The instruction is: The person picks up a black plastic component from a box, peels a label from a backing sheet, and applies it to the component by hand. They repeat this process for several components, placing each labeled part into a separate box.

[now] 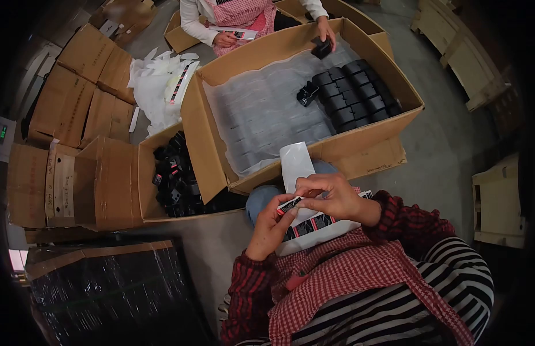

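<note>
concrete floor (446, 132) and brown boxes (58, 102) around an open carton (359, 144)

head view: left hand (271, 228) and right hand (335, 196) meet above the lap, thumbs and fingers pinched nearly closed on a small black-and-red label (289, 205); a label sheet (322, 222) lies just beneath them, and a white strip (296, 164) extends beyond the fingers. inside the carton, black parts (351, 92) sit in rows beside translucent sheeting (261, 104). across it, a co-worker's hand (325, 32) holds another black piece (321, 48).
</note>
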A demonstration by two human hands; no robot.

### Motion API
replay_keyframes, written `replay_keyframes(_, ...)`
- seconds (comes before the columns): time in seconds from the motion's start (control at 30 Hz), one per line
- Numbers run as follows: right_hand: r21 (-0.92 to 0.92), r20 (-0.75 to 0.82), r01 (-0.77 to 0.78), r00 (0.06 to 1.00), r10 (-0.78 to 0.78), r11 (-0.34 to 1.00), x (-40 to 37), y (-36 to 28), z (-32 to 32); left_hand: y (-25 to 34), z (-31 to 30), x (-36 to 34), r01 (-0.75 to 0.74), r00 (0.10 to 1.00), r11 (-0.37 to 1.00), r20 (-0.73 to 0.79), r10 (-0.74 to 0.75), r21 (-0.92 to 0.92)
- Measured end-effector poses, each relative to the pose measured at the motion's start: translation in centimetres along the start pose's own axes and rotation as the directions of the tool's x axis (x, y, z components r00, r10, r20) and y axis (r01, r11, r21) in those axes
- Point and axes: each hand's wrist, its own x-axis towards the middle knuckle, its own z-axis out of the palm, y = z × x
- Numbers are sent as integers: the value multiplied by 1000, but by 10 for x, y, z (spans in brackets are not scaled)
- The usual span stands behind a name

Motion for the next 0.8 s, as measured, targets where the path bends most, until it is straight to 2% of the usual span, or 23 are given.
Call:
replay_keyframes(0.03,-60,-25,50,998,-52,997,0,-2,2,1,-3,-1,35,999,996,-1,-35,77)
replay_keyframes(0.07,-119,-44,100,993,-106,988,1,-5,4,-2,-2,-2,34,999,997,-13,-33,74)
replay_keyframes(0.13,-156,-40,133,989,-141,979,0,-7,5,-15,4,-1,-66,997,996,-50,63,-63)
replay_keyframes(0.2,-214,-52,175,980,-190,961,1,-7,6,-22,6,-1,-68,997,995,-35,65,-70)
replay_keyframes(0.27,-240,-52,202,974,-220,950,1,-2,7,-31,4,-1,29,999,993,24,-27,-113)
replay_keyframes(0.33,-261,-59,240,963,-263,935,0,6,9,-33,10,0,-71,996,985,-73,60,-155)
replay_keyframes(0.37,-281,-81,258,953,-291,924,1,6,11,-32,9,-4,-78,990,984,-126,58,-157)
replay_keyframes(0.4,-272,-51,273,954,-297,923,4,2,16,-28,10,-6,-43,994,971,-105,18,-233)
replay_keyframes(0.43,-369,-35,318,934,-355,873,4,-1,17,-26,11,-5,-6,998,951,-59,-13,-308)
replay_keyframes(0.47,-472,-27,348,913,-408,810,2,-4,15,-37,9,-3,119,992,923,0,-128,-367)
replay_keyframes(0.5,-496,-39,333,914,-404,802,1,-6,15,-35,11,-5,117,993,921,27,-115,-371)
replay_keyframes(0.57,-450,-97,357,892,-442,819,2,-7,22,-33,12,-15,153,985,791,30,-168,-592)
replay_keyframes(0.63,-384,-111,408,870,-480,828,4,-7,23,-32,13,-23,111,993,822,40,-107,-559)
replay_keyframes(0.7,-325,-80,263,949,-303,908,-3,-5,16,-24,11,-28,198,976,869,12,-216,-454)
replay_keyframes(0.77,-175,-91,270,953,-288,947,-11,-3,11,-32,4,-27,303,953,883,91,-290,-359)
replay_keyframes(0.8,-137,-127,273,948,-291,952,-15,2,11,-33,2,-27,306,952,881,104,-288,-361)
